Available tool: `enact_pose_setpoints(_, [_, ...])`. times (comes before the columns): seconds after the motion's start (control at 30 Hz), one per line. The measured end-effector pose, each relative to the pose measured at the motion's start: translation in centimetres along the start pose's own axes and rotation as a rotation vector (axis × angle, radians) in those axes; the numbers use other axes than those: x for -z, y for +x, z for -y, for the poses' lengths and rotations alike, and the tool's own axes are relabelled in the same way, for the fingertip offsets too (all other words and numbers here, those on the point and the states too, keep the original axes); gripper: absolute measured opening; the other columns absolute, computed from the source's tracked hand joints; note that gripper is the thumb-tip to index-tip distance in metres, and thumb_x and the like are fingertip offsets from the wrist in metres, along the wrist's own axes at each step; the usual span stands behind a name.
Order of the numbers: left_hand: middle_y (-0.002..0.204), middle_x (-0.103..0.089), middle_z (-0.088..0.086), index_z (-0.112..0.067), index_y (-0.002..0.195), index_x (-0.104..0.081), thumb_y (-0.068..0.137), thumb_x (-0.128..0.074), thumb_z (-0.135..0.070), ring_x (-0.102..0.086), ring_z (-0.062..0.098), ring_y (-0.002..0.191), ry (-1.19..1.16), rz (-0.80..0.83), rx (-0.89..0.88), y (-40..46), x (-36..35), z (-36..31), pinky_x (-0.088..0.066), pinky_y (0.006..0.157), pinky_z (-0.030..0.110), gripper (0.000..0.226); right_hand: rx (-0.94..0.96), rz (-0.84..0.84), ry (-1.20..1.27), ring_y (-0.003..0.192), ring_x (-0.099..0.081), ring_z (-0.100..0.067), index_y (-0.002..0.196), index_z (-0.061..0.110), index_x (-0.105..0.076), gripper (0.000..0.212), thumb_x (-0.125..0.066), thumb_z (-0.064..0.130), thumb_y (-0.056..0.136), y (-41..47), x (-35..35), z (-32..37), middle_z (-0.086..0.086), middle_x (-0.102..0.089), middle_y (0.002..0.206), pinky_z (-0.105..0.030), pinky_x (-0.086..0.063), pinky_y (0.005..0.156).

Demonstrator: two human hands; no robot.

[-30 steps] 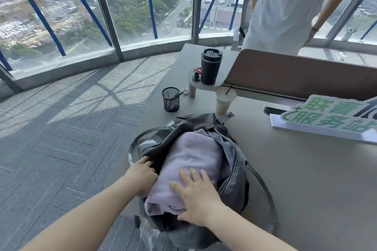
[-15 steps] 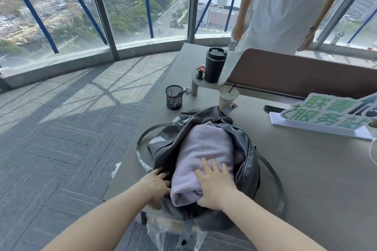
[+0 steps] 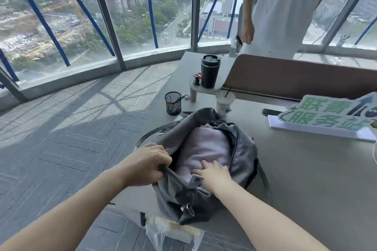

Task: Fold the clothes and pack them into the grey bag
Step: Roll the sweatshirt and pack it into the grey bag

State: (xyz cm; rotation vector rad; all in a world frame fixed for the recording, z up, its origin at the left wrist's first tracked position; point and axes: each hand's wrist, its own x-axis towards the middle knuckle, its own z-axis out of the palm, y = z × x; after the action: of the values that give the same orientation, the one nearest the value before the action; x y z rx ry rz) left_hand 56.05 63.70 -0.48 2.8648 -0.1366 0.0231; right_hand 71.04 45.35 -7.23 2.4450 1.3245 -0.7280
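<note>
Head view: lilac garment (image 3: 204, 146) half-hidden inside grey bag (image 3: 242, 153), right hand (image 3: 214, 175) atop.

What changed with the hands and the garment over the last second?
The left hand went from resting at the grey bag rim to gripping and pulling its edge open. The lilac garment sank deeper inside. The right hand still presses it flat. Black tumbler unmoved.

A standing person (image 3: 285, 6) at one o'clock is being cut off above the shoulders. The bag (image 3: 242, 149) is hiding most of the folded cloth (image 3: 206, 144); both forearms are leaving the bottom edge.
</note>
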Motion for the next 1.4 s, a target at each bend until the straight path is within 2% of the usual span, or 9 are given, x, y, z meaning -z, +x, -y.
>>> enact_pose_setpoints(0.2, [0.09,-0.06,-0.009,-0.029,0.08,-0.048,0.075,-0.049,-0.017,-0.053,0.013,0.102,0.17,0.247,0.211,0.0,-3.3,-1.6,-0.034,0.092,0.024,0.013,0.184,-0.018,0.012,0.113,-0.054,-0.028,0.101,0.023,-0.063,0.039,-0.028,0.042,0.098,-3.5,2.7,-2.7,-0.007,-0.065,0.119,-0.052,-0.025,0.108])
enact_pose_setpoints(0.3, [0.094,-0.063,-0.01,-0.03,0.088,-0.054,0.07,-0.051,-0.026,-0.054,0.013,0.103,0.165,0.338,0.254,0.7,-4.8,-3.3,-0.035,0.096,0.028,0.018,0.2,0.01,-0.101,0.118,-0.047,-0.03,0.115,0.026,-0.058,0.037,-0.036,0.041,0.089,-4.4,1.8,-5.0,-0.01,-0.065,0.117,-0.055,-0.015,0.112])
enact_pose_setpoints(0.43, [0.087,-0.069,-0.01,-0.029,0.093,-0.069,0.06,-0.049,-0.036,-0.06,0.012,0.092,-0.217,0.525,0.46,2.7,-4.8,-5.1,-0.047,0.087,0.028,0.039,0.261,-0.089,-0.232,0.109,-0.049,-0.031,0.105,0.018,-0.065,0.03,-0.045,0.032,0.087,-5.0,0.0,-7.2,-0.009,-0.066,0.105,-0.051,-0.009,0.116])
enact_pose_setpoints(0.57, [0.074,-0.061,-0.004,-0.022,0.075,-0.062,0.08,-0.048,-0.043,-0.06,0.02,0.089,-0.078,0.425,0.567,4.8,-3.8,-4.5,-0.042,0.086,0.03,0.026,0.224,-0.282,-0.185,0.083,-0.056,-0.027,0.091,0.018,-0.062,0.021,-0.041,0.017,0.089,-5.2,-1.0,-8.7,-0.004,-0.068,0.095,-0.04,-0.027,0.093])
enact_pose_setpoints(0.7, [0.124,-0.054,-0.001,-0.03,0.116,-0.06,0.085,-0.051,-0.035,-0.046,0.023,0.121,0.474,0.264,0.536,6.2,-3.4,-2.4,-0.033,0.102,0.037,0.032,0.201,-0.415,-0.141,0.079,-0.062,-0.027,0.08,0.021,-0.054,0.018,-0.04,0.024,0.091,-5.1,-1.2,-9.5,-0.003,-0.067,0.088,-0.037,-0.025,0.073])
enact_pose_setpoints(0.87, [0.138,-0.042,0.005,-0.032,0.134,-0.04,0.086,-0.057,-0.031,-0.05,0.029,0.119,0.285,0.206,0.773,7.7,-3.9,1.6,-0.045,0.088,0.039,0.051,-0.086,-0.782,-0.019,0.067,-0.062,-0.027,0.099,0.02,-0.064,0.028,-0.063,0.033,0.074,-4.0,-1.1,-9.4,-0.003,-0.061,0.085,-0.036,-0.046,0.057])
enact_pose_setpoints(1.03, [0.119,-0.063,0.006,-0.019,0.12,-0.05,0.09,-0.055,-0.032,-0.057,0.031,0.111,0.208,0.088,0.678,9.6,-5.1,4.2,-0.048,0.082,0.038,0.033,-0.594,-0.424,0.229,0.114,-0.053,-0.03,0.144,0.022,-0.026,0.065,-0.056,0.044,0.09,-2.4,0.7,-8.0,-0.008,-0.048,0.13,-0.04,-0.047,0.083])
enact_pose_setpoints(1.17, [0.111,-0.067,0.008,-0.018,0.103,-0.064,0.093,-0.049,-0.03,-0.063,0.032,0.103,0.082,0.096,0.644,10.5,-5.7,5.8,-0.047,0.077,0.035,0.022,-0.715,-0.438,0.304,0.101,-0.063,-0.031,0.11,0.016,-0.055,0.022,-0.042,0.03,0.1,-1.4,1.2,-7.2,-0.009,-0.066,0.112,-0.034,-0.042,0.073])
enact_pose_setpoints(1.4, [0.08,-0.065,0.01,-0.013,0.071,-0.054,0.093,-0.048,-0.032,-0.06,0.034,0.082,-0.368,-0.379,0.649,10.5,-0.6,8.3,-0.046,0.067,0.038,0.03,-0.835,-0.851,0.572,0.083,-0.057,-0.037,0.07,0.011,-0.044,0.034,-0.044,0.032,0.097,-3.2,4.0,-5.6,-0.015,-0.063,0.082,-0.037,-0.036,0.064])
